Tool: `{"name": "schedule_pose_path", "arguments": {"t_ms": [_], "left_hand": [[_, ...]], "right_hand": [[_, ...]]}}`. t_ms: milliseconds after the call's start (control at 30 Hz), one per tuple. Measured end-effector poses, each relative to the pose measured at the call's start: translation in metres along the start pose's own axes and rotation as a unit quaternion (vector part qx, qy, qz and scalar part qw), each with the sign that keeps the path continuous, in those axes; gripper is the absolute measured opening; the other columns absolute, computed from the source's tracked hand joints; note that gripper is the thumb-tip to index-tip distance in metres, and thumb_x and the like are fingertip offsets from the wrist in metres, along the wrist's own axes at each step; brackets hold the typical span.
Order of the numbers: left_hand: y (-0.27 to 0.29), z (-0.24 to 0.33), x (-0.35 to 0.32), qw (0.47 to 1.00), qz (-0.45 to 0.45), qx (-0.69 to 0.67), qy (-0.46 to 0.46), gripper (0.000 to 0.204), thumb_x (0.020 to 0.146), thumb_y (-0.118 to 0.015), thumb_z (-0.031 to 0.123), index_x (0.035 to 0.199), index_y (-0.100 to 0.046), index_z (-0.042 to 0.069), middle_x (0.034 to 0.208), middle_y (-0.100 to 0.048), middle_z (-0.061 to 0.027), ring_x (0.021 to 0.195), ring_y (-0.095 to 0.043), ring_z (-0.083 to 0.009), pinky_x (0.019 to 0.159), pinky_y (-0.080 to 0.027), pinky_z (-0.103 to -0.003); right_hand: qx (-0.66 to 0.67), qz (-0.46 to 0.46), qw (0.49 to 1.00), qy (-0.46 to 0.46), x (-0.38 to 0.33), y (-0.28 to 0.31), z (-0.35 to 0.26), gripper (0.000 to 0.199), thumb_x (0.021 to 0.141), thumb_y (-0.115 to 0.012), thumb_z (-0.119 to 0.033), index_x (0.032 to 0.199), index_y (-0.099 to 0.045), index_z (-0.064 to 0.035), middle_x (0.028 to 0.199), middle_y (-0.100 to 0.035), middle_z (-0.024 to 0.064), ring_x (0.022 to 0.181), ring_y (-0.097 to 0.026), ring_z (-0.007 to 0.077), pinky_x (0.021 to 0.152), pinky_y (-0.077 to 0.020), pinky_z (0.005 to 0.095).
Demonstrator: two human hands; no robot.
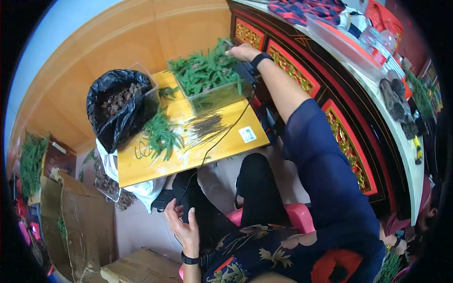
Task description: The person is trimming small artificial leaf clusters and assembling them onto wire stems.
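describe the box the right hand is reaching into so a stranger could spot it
On the small yellow table, find the far right corner. There the clear plastic box sits heaped with green sprigs, the right hand at its rim. Its neighbour is lined with a black bag of brown bits.
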State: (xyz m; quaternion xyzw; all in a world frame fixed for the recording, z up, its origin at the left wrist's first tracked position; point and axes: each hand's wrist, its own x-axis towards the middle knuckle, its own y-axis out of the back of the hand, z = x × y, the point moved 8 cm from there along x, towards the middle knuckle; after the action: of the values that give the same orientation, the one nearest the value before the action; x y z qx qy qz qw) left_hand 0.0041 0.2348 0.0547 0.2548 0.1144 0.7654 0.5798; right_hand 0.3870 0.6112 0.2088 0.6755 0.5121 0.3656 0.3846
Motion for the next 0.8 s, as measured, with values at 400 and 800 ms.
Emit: {"name": "schedule_pose_path", "arguments": {"t_ms": [400, 800], "left_hand": [[-0.032, -0.015, 0.017, 0.999, -0.033, -0.006, 0.043, 0.046, 0.081, -0.065, 0.005, 0.123, -0.047, 0.001, 0.116, -0.049, -0.0115, 0.089, -0.057, -0.0192, 0.074, -0.048, -0.029], [-0.035, -0.044, 0.025, 0.997, -0.041, -0.011, 0.069, 0.045, 0.082, -0.065, 0.006, 0.123, -0.047, 0.0, 0.118, -0.048, -0.0143, 0.091, -0.058, -0.023, 0.074, -0.049, -0.031]], "right_hand": [[0.009, 0.004, 1.0, 0.011, 0.049, -0.016, 0.009, 0.054, 0.064, -0.069, -0.039, 0.096, -0.067, 0.004, 0.1, -0.064, 0.0223, 0.093, -0.061, 0.0313, 0.081, -0.047, 0.0382], [0.069, 0.205, 0.975, 0.046, 0.022, 0.018, -0.054, 0.045, 0.074, -0.063, -0.028, 0.107, -0.051, 0.001, 0.092, -0.062, 0.0256, 0.088, -0.062, 0.0385, 0.074, -0.0481, 0.0466]]}}
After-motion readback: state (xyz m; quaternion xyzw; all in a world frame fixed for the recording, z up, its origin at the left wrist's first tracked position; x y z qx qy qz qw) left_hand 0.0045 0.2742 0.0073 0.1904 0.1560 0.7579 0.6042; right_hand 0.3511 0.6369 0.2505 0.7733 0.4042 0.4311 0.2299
